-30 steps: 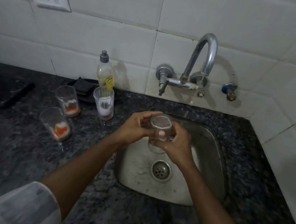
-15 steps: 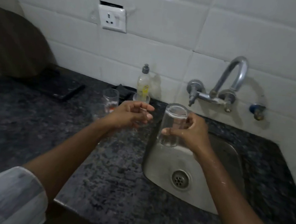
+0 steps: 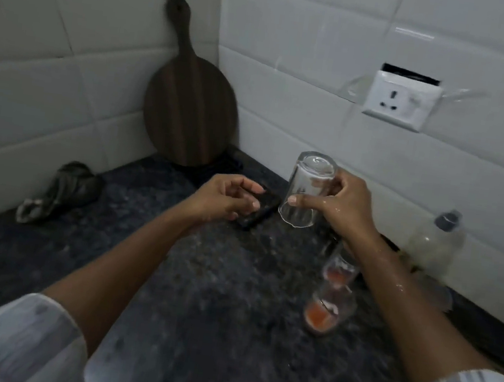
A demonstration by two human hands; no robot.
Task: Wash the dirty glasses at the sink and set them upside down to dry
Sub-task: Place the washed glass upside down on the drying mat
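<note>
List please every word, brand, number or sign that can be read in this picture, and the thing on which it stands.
There is no readable text.
Soap bottle: blurred, nothing legible on it.
Wall socket: no lettering visible.
Clean glass in the right hand: plain.
Two dirty glasses: no print visible.

Dark speckled stone countertop (image 3: 204,297) under white tiled walls (image 3: 308,70). 1 round wooden board (image 3: 187,108) with a handle, leaning upright in the corner. 1 crumpled dark cloth (image 3: 61,191) near the left wall. 1 black phone (image 3: 257,212) lying flat. 1 white socket (image 3: 400,101) on the right wall. 1 blurred soap bottle (image 3: 433,243) at the wall's foot.
</note>
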